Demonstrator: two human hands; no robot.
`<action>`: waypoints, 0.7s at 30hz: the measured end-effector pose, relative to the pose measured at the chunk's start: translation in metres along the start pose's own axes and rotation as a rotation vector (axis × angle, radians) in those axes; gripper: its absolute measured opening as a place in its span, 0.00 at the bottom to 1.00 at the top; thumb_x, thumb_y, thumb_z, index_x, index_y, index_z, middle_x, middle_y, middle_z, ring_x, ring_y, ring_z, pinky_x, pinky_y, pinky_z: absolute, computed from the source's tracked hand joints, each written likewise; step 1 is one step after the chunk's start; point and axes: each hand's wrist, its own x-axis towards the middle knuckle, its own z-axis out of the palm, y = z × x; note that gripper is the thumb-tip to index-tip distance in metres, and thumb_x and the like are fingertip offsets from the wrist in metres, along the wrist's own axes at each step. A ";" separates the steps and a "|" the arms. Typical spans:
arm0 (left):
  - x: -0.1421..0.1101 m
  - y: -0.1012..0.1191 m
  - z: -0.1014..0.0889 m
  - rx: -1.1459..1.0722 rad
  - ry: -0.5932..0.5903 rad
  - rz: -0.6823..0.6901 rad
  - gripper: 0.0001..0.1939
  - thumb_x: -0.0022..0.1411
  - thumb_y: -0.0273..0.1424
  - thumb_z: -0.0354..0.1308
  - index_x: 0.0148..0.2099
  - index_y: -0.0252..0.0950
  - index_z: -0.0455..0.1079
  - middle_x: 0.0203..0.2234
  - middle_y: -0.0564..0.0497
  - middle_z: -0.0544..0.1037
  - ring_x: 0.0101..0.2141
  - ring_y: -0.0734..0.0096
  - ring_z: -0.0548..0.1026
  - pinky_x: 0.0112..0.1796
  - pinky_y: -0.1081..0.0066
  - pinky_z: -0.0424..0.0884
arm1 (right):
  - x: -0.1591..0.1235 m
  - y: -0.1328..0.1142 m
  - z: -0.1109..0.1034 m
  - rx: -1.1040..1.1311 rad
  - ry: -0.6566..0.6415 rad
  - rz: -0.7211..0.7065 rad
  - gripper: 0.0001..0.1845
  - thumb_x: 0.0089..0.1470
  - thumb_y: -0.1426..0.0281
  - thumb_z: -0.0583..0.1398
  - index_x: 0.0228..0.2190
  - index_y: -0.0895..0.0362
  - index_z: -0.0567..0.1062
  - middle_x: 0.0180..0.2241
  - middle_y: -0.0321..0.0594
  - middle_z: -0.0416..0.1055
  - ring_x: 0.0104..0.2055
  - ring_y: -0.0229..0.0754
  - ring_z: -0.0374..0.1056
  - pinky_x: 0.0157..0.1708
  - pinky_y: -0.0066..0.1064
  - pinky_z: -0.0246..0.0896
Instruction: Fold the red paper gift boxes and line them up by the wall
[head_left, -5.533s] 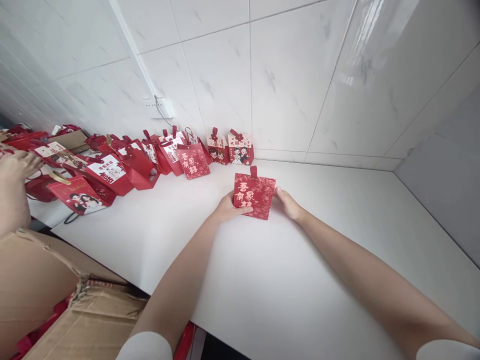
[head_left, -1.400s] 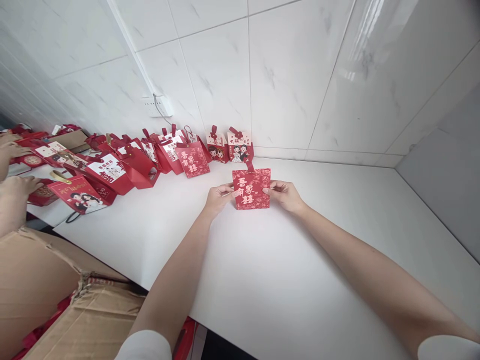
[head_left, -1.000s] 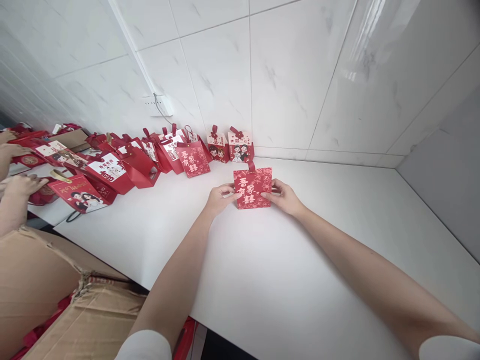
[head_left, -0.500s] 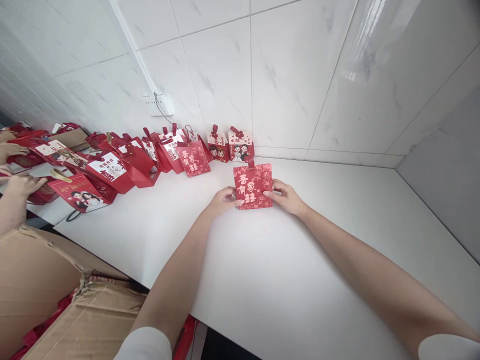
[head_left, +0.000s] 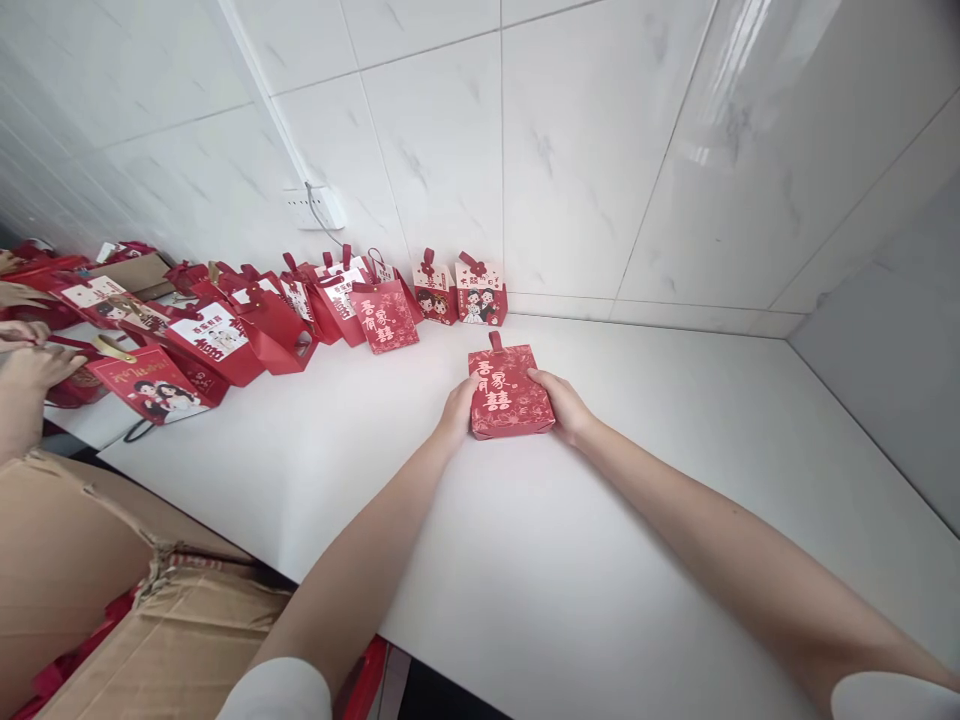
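A red gift box (head_left: 514,405) with pale pink flowers and light Chinese characters is held in front of me, low over the white table. It leans back, so its bottom edge faces me. A dark red ribbon loop sticks up from its top. My left hand (head_left: 456,412) is closed on its left side, the thumb on the front near the edge. On the right side, my right hand (head_left: 561,402) grips it with the thumb on the front face. The other fingers of both hands are hidden behind the box.
A matching red box (head_left: 386,318) stands in a row of several red gift boxes along the wall. Two boxes with cartoon couples (head_left: 481,295) stand behind mine. At left, a co-worker's hands (head_left: 37,365) are among more boxes. An opened cardboard carton (head_left: 82,530) sits lower left.
The box has tipped back and come slightly nearer, showing its bottom edge. My hands have shifted from its lower part to grip its sides. The co-worker's hands moved slightly.
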 end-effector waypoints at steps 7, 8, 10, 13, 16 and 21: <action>0.003 0.007 -0.009 -0.005 -0.049 -0.307 0.24 0.57 0.46 0.57 0.50 0.38 0.71 0.43 0.48 0.80 0.39 0.63 0.78 0.36 0.69 0.73 | 0.002 -0.009 0.000 -0.062 0.013 0.278 0.11 0.56 0.63 0.56 0.35 0.56 0.75 0.31 0.40 0.79 0.31 0.44 0.75 0.29 0.32 0.70; 0.003 0.008 -0.008 0.012 -0.067 -0.302 0.25 0.58 0.48 0.56 0.51 0.38 0.71 0.44 0.48 0.79 0.41 0.63 0.78 0.37 0.69 0.73 | 0.002 -0.009 0.001 -0.060 0.031 0.275 0.11 0.56 0.63 0.56 0.36 0.56 0.74 0.32 0.40 0.79 0.32 0.44 0.75 0.29 0.32 0.70; 0.003 0.005 -0.006 0.054 -0.093 -0.216 0.29 0.60 0.52 0.52 0.55 0.38 0.69 0.48 0.47 0.77 0.47 0.60 0.76 0.42 0.67 0.73 | 0.004 -0.005 0.002 -0.059 0.110 0.212 0.11 0.55 0.63 0.57 0.38 0.56 0.72 0.35 0.41 0.79 0.35 0.45 0.76 0.33 0.34 0.72; 0.006 -0.001 -0.004 0.231 -0.023 0.050 0.35 0.63 0.57 0.42 0.64 0.42 0.59 0.58 0.47 0.70 0.57 0.58 0.68 0.53 0.63 0.67 | 0.009 0.003 -0.003 -0.167 0.251 0.056 0.18 0.56 0.60 0.56 0.46 0.56 0.68 0.46 0.47 0.75 0.46 0.50 0.74 0.45 0.41 0.71; 0.006 0.001 -0.011 0.568 -0.006 0.345 0.34 0.66 0.55 0.36 0.68 0.46 0.51 0.65 0.50 0.58 0.64 0.61 0.57 0.61 0.60 0.56 | 0.011 0.005 -0.013 -0.520 0.317 -0.191 0.29 0.58 0.55 0.55 0.56 0.55 0.60 0.60 0.52 0.61 0.61 0.54 0.61 0.60 0.50 0.57; -0.003 0.020 -0.029 1.039 -0.265 0.635 0.40 0.56 0.52 0.59 0.67 0.45 0.55 0.66 0.51 0.55 0.67 0.58 0.49 0.65 0.59 0.49 | 0.001 -0.013 -0.026 -1.101 -0.102 -0.769 0.31 0.60 0.51 0.52 0.60 0.52 0.60 0.66 0.46 0.50 0.69 0.53 0.44 0.66 0.54 0.40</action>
